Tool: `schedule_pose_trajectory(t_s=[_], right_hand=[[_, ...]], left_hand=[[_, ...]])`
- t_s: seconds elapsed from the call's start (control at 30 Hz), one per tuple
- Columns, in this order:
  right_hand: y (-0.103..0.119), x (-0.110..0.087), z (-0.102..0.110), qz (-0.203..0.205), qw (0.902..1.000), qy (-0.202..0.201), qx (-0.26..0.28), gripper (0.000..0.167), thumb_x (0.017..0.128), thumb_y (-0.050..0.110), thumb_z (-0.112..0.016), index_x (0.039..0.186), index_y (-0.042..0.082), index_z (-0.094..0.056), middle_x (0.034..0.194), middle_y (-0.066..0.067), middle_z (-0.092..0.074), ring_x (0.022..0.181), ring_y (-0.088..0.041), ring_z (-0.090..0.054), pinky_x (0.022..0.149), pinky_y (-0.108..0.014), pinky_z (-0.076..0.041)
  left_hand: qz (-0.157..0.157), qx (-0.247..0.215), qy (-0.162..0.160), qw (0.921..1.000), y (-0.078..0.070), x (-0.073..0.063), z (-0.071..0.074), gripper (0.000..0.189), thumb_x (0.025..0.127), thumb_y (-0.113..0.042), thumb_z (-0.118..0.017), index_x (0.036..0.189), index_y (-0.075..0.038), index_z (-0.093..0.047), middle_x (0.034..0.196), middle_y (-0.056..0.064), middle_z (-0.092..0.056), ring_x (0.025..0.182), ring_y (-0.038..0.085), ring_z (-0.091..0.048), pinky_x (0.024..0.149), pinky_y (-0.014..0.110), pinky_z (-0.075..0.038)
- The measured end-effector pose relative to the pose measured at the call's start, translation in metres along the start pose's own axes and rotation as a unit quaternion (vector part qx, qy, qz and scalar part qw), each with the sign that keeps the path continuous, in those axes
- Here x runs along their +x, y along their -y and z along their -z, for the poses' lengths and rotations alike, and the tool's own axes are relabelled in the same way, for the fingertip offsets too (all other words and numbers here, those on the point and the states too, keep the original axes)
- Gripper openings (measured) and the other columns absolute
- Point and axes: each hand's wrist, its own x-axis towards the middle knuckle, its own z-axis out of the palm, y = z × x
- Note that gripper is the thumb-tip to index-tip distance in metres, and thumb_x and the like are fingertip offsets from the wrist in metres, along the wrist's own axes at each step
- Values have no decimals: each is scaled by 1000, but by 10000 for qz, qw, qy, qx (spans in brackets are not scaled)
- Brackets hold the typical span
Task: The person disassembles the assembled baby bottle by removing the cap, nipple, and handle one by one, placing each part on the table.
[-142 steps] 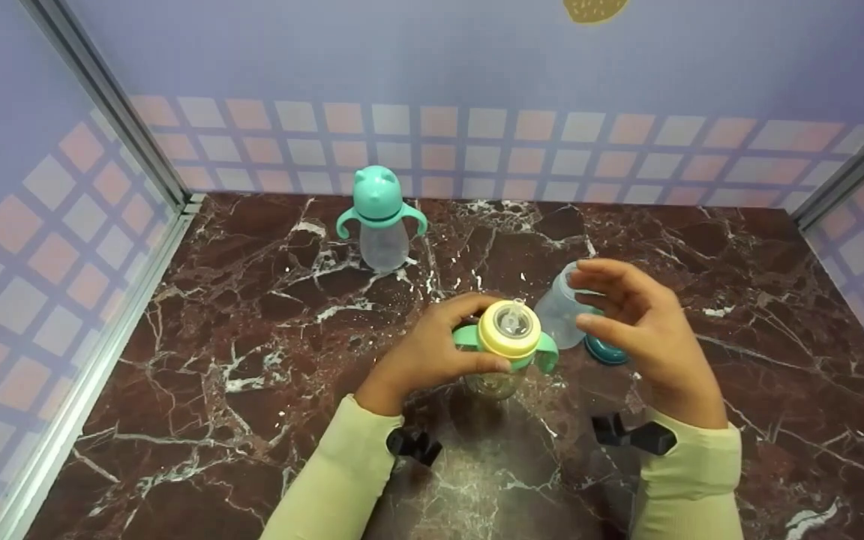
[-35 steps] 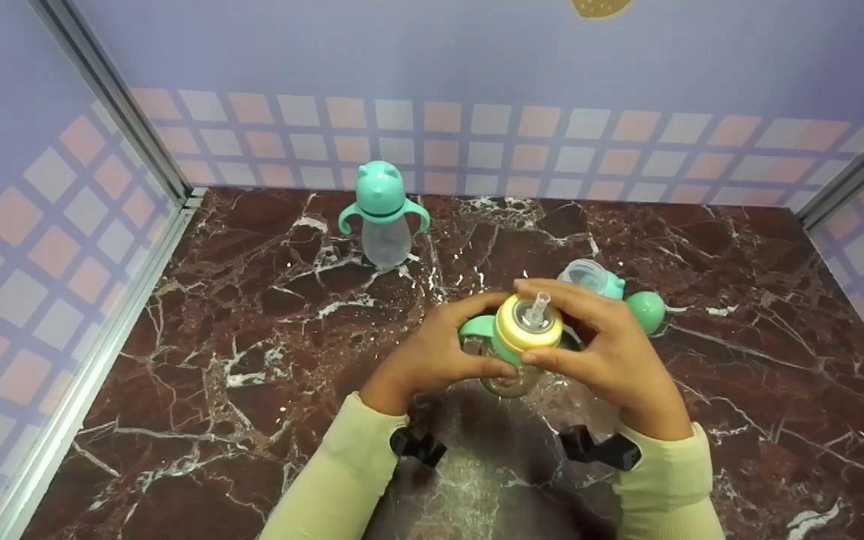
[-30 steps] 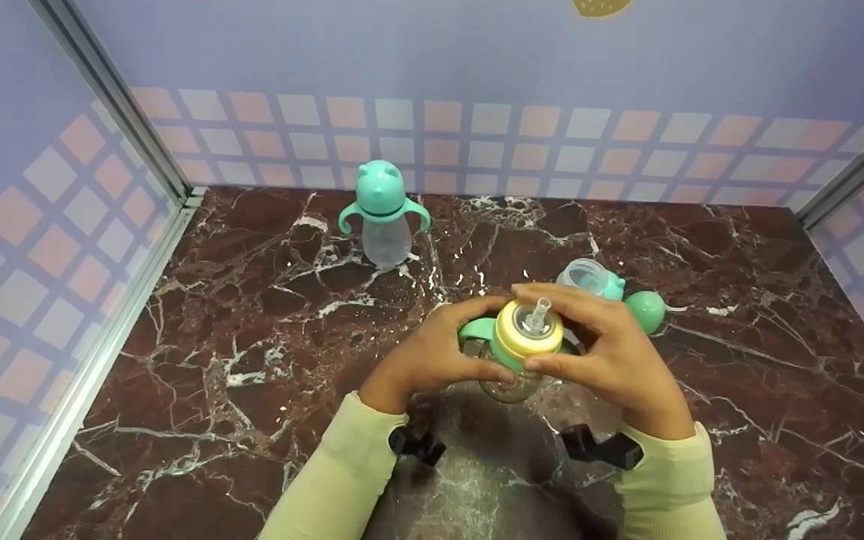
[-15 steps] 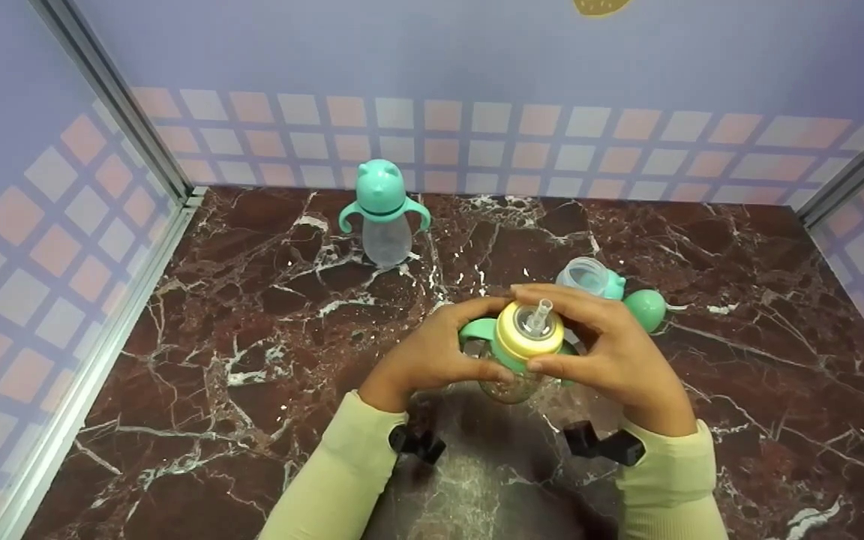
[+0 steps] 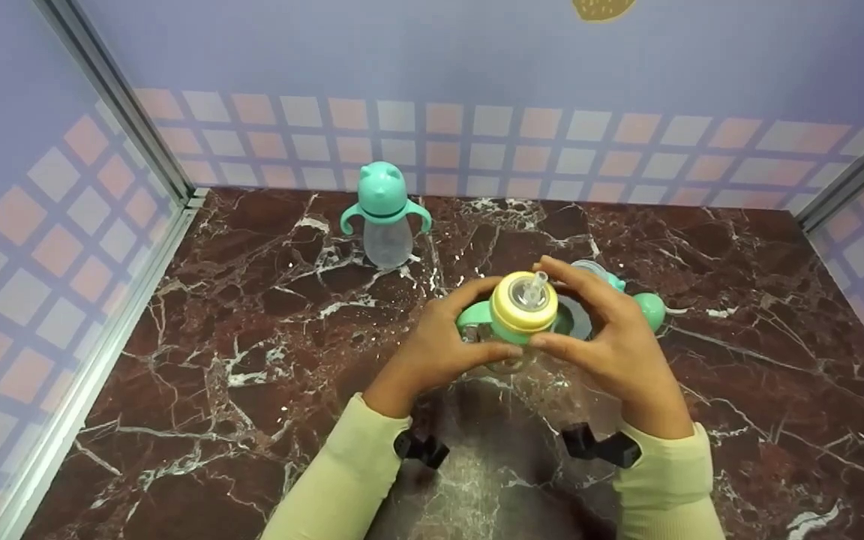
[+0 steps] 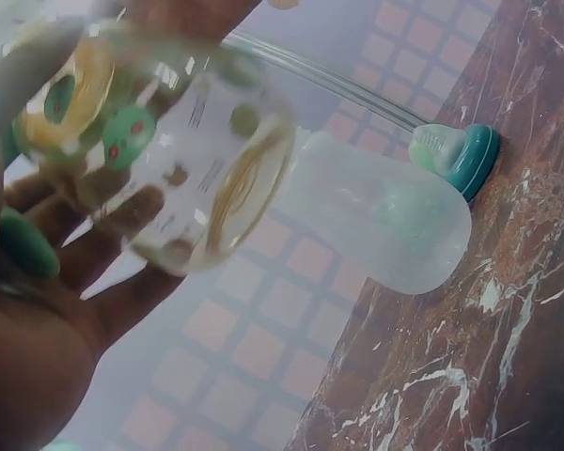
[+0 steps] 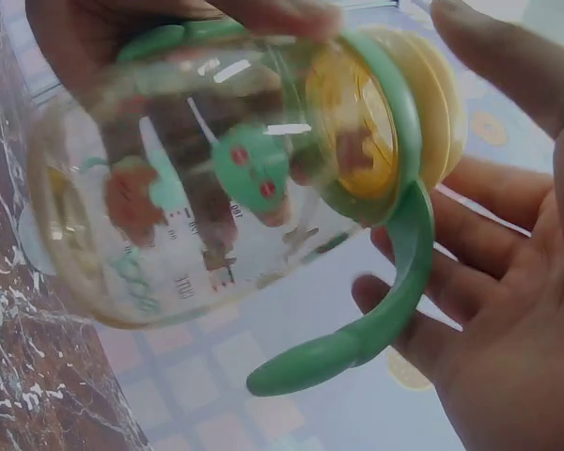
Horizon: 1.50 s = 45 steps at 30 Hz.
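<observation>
A clear sippy cup [image 5: 523, 309] with a yellow lid, a short straw and green handles is held off the marble top [image 5: 267, 360] between both hands. My left hand [image 5: 443, 341] grips its body and left handle. My right hand [image 5: 604, 337] pinches the yellow lid between thumb and forefinger. In the left wrist view the cup's clear base [image 6: 174, 160] tilts toward the camera above my left hand [image 6: 38, 357]. In the right wrist view the printed cup [image 7: 226, 188] and its green handle [image 7: 357, 338] lie against my right hand [image 7: 508, 310].
A frosted bottle [image 6: 376, 211] with a teal cap [image 5: 649, 309] lies on its side just behind my right hand. A teal bear-capped bottle [image 5: 385, 217] stands at the back left. Tiled walls close the left, back and right sides.
Both hands have raised the sippy cup off the marble and moved it slightly away from me. The other two bottles have not moved.
</observation>
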Motion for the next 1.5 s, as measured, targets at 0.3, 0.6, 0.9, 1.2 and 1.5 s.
schedule_pose_trajectory(t_s=[0.3,0.6,0.9,1.2,1.5], right_hand=[[-3,2,-7,-574,9972,-466,-118,76,69,-3,-82,139,6,-52,135,-13,-58,122,-11,-56,110,-23,-38],[-3,3,-9,-611,9966,-542,-107,73,70,-1,-83,136,5,-54,132,-10,-61,122,-12,-56,108,-21,-40],[-4,3,-8,-546,9975,-441,-74,67,72,-3,-80,135,3,-56,133,-14,-60,123,-10,-55,109,-21,-39],[-1,1,-4,-576,9983,-64,62,66,73,-2,-80,135,6,-56,131,-8,-62,121,-13,-57,106,-21,-42],[-2,-2,3,-245,9974,519,432,64,74,-1,-79,134,5,-57,128,-10,-64,117,-16,-61,102,-24,-47]], left_hand=[[-39,969,-837,9918,-6,0,-9,78,71,-46,-83,138,-20,-51,129,-3,-64,110,8,-61,94,28,-51],[-36,878,-833,9926,-8,0,-11,78,72,-44,-83,138,-20,-51,129,-2,-63,109,8,-61,93,29,-51],[234,412,-511,9976,-6,1,-8,74,71,-38,-85,137,-23,-53,127,-5,-64,105,9,-61,91,29,-51],[190,-240,78,9995,-2,0,2,73,72,-34,-86,136,-20,-53,131,-4,-61,110,11,-60,95,31,-51],[-52,-867,806,9930,1,-1,8,80,70,-43,-84,137,-11,-53,124,5,-64,109,14,-62,97,34,-51]])
